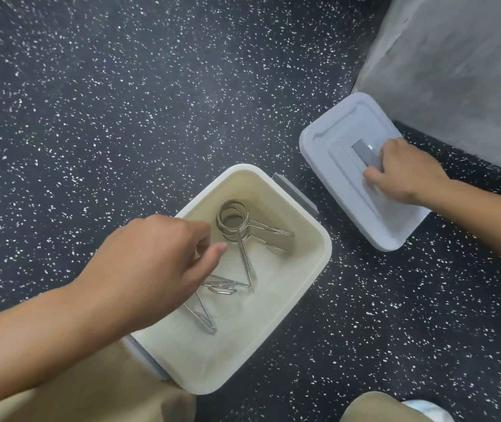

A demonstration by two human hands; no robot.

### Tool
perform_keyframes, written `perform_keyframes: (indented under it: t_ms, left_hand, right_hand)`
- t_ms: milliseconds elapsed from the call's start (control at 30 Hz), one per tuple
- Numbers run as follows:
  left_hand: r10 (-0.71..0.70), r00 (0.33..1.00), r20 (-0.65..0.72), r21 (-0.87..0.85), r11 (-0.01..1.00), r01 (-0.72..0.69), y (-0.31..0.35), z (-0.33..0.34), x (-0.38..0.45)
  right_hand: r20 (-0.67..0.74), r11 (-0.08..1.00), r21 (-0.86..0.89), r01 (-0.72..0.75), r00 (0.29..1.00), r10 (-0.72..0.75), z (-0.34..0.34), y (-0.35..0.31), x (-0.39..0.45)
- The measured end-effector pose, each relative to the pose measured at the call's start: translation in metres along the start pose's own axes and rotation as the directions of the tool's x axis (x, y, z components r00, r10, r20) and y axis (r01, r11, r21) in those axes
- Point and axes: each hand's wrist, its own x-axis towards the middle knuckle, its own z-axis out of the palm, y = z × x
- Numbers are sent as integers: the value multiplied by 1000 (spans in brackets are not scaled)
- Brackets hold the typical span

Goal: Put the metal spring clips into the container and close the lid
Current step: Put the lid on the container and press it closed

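From the head view, the spring clips [243,239] lie inside the container [310,269] on the floor; they look stiff, springy, probably slippery. One coil stands at the far end, its arms pointing right and toward me. My left hand [151,257] hovers there, fingers curled (whether gripping, I cannot tell). My right hand [404,172] grips the handle of the light lid [334,159], long axis diagonal.

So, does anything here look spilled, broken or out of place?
Nothing stands out. The spring clips lie inside the open container, none on the floor. The lid rests flat on the floor beside it, with the right hand on its handle. The left hand is over the container.
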Motion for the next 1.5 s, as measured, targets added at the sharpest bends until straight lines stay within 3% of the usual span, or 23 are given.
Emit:
perform_keyframes:
  t_ms: [167, 367, 567, 767, 933, 1100, 1267, 1500]
  left_hand:
    - [15, 997, -71, 15, 1000, -14, -10, -14, 4]
    - [13, 998, -63, 43, 999, -10, -10, -18, -8]
    - [-19, 999, -50, 43, 999, 21, -12, -17, -22]
    - [-54, 999, -6, -40, 998, 54, -10, -15, -21]
    - [-120, 990, 80, -125, 984, 130, -4, -12, -16]
    - [-131, 986, 106, -63, 988, 138, -8, -14, -5]
    - [-146, 982, 118, 44, 989, 142, -18, -13, -2]
    - [-79, 986, 146, 44, 996, 73, -44, 5, -21]
  right_hand:
    - [-73, 997, 71, 36, 997, -31, -37, -11, -38]
    - [-131, 997, 77, 28, 991, -18, -79, -49, -94]
    - [61, 996, 83, 31, 997, -36, -107, -102, -143]
    - [299, 938, 346, 28, 944, -138, -106, -136, -179]
    - [512, 769, 601, -216, 844, -162, -92, -156, -185]
    - [612, 442, 737, -512, 783, -112, -81, -175, -185]
    - [652, 172, 757, -630, 746, -134, -70, -201, -184]
    - [670, 70, 738, -672, 714, -206, -54, -217, -181]
